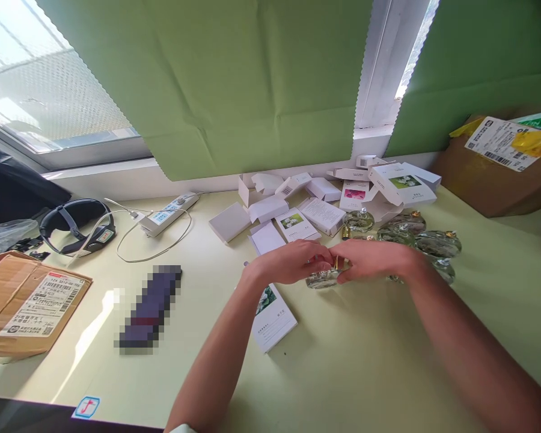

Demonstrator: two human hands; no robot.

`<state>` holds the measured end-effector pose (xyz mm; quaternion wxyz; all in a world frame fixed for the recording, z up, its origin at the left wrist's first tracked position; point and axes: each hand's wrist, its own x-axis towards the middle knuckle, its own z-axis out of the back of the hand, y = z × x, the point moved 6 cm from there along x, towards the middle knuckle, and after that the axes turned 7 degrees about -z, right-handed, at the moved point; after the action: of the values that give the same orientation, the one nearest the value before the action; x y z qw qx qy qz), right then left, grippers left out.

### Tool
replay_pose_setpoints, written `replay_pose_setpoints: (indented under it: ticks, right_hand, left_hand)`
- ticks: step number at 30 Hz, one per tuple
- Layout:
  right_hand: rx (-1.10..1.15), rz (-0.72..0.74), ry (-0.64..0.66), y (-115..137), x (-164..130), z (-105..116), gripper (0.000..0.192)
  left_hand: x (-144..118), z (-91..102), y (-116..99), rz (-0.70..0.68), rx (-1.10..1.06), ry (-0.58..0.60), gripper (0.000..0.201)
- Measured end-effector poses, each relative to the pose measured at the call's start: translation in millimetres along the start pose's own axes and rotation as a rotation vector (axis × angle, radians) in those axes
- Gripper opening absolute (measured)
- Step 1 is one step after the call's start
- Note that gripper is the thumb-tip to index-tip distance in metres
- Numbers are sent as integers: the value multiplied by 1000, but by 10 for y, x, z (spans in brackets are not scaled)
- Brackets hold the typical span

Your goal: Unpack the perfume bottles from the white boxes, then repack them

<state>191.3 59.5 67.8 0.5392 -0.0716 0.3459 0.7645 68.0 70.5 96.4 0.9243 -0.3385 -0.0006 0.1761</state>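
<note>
A round, flat clear glass bottle (321, 280) with a gold neck stands low over the tabletop between my two hands. My left hand (297, 262) comes in from the left, its fingers curled at the top of the bottle. From the other side, my right hand (365, 258) closes around the gold neck and the bottle's right edge. Fingertips partly hide the neck. Several similar glass bottles (439, 243) with gold or clear tops sit behind and to the right of my right hand. Under my left forearm lies a white printed carton (275, 319) with a flower picture.
Several small white cartons (320, 215), some with open flaps, lie piled by the windowsill. A power strip (169, 213) with a cable, a black headset strap (79, 225) and a blurred dark phone-like object (151, 310) are left. Brown cardboard boxes (491, 174) stand at both sides.
</note>
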Motion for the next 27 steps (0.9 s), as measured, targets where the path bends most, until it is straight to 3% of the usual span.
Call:
replay_pose_setpoints:
  ticks: [4,13,27]
  right_hand:
    - [26,19,-5,5,-121,100,21]
    - [95,-101,-99,-209,-347,289,34]
    - [109,-123,-113,-217,-356,303,41]
  left_hand:
    - [3,-20,44,39,8,32,30]
    - [6,-42,97,73,-43,77,39]
    - [26,-56,127,69,-115,96,39]
